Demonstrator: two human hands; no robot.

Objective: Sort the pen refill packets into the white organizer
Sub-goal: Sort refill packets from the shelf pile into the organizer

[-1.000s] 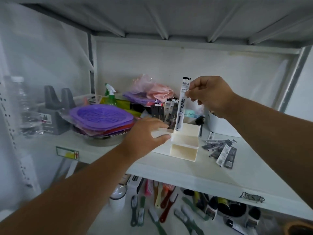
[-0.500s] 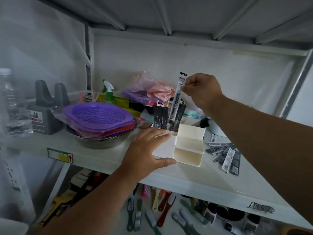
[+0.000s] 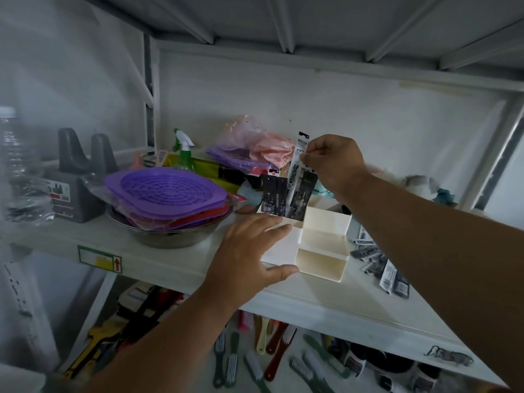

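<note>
While I look down at the shelf (image 3: 175, 268), a clear bottle (image 3: 17, 171) stands far left. Next come a grey stand (image 3: 76, 177) and a purple basket (image 3: 167, 191) on a metal bowl (image 3: 170, 236). My left hand (image 3: 249, 251) lies flat with straight fingers against the left side of the organizer (image 3: 320, 245), holding nothing. Black packets (image 3: 273, 198) stand upright in its back part. My right hand (image 3: 331, 163) pinches a white packet (image 3: 297, 165) near the top; its low end dips into that same back part. More packets (image 3: 382, 265) lie loose on the shelf, right of the organizer. Brushes (image 3: 255, 361) lie on the shelf below.
</note>
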